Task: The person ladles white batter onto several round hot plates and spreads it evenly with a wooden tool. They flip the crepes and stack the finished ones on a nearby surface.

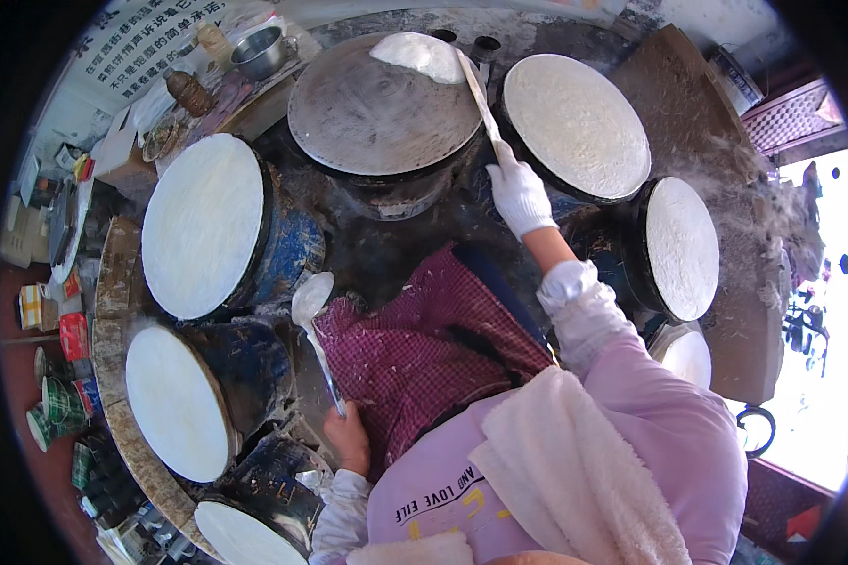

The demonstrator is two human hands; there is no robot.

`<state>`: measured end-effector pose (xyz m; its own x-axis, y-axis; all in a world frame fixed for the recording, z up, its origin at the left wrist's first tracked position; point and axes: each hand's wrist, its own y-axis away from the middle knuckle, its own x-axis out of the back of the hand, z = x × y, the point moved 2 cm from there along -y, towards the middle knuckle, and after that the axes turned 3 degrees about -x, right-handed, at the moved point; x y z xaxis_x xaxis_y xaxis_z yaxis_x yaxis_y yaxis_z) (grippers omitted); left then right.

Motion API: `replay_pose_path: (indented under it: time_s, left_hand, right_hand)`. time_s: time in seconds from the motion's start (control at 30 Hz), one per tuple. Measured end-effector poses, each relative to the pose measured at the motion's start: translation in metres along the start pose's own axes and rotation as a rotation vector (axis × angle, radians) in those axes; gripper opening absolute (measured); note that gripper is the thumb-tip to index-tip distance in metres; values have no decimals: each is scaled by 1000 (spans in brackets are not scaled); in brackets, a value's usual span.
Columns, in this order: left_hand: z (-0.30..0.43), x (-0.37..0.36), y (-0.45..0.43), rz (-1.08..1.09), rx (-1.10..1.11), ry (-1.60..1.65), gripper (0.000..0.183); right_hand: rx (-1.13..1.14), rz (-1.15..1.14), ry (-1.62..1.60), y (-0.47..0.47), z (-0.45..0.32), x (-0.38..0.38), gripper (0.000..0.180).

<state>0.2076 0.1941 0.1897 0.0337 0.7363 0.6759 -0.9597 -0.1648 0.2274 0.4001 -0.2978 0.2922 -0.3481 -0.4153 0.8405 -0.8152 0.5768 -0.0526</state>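
A round griddle [374,120] lies ahead, its grey-brown surface mostly bare, with a white mass of batter [420,55] at its far edge. My right hand [519,187], in a white knitted glove, holds a long batter-coated spreader [479,99] whose far end touches the batter. Low at my left side, my bare left hand [348,434] grips the handle of a metal ladle [313,300] coated in white. White batter layers cover the griddle at the right [576,127], the smaller-looking one beyond it [682,247], and the griddles at the left [203,226] and lower left [178,404].
Blue drum stoves [293,236] stand under the griddles, ringed by a curved counter [116,332]. A metal pot [259,53] and a brown jar [189,93] sit at the upper left. A brown board [738,282] runs along the right, with steam or smoke near it.
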Motion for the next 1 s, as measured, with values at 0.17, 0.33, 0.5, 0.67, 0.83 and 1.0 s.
replay_pose_path:
  time_s: [0.17, 0.33, 0.5, 0.67, 0.83, 1.0]
  left_hand:
    - [12, -18, -2, 39, -116, 17, 18]
    - [-4, -19, -3, 108, -85, 131, 18]
    - [-2, -20, -2, 112, -23, 170, 18]
    - [15, -17, -7, 98, -29, 166, 18]
    - [12, -19, -9, 86, -19, 95, 17]
    - [9, -21, -6, 113, -17, 88, 18]
  right_hand:
    - [-42, -83, -439, -60, -71, -60, 46]
    - [98, -107, -395, -76, -81, -37, 52]
    - [92, 36, -75, -97, -9, -44, 52]
    - [118, -163, -434, -121, -84, -60, 51]
    - [202, -280, -310, -111, -107, -89, 52]
    - [193, -58, -105, -129, -54, -42, 51]
